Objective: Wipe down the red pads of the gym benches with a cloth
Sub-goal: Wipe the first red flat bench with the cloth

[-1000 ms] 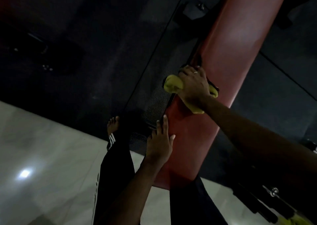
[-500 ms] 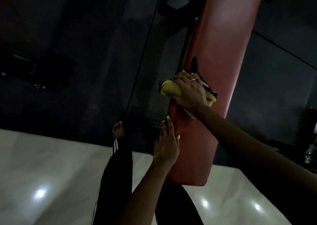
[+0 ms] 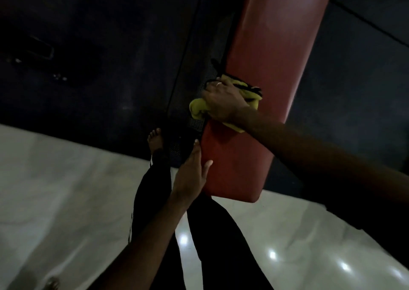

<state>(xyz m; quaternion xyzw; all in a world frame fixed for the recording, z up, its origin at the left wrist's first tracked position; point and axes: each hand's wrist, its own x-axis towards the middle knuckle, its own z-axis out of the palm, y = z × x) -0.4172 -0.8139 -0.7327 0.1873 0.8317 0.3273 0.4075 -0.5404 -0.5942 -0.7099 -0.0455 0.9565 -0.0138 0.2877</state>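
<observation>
Over the last 1 s the right hand (image 3: 223, 100) barely travels: it still grips the bunched yellow cloth (image 3: 198, 110) against the red bench pad's (image 3: 272, 46) left edge. The left hand (image 3: 191, 174) stays flat and open on the near end. Most of the pad probably awaits wiping.

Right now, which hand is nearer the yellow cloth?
Right. The right hand grips the yellow cloth against the red pad; the left hand rests flat further down the pad's edge, apart from the cloth.
</observation>
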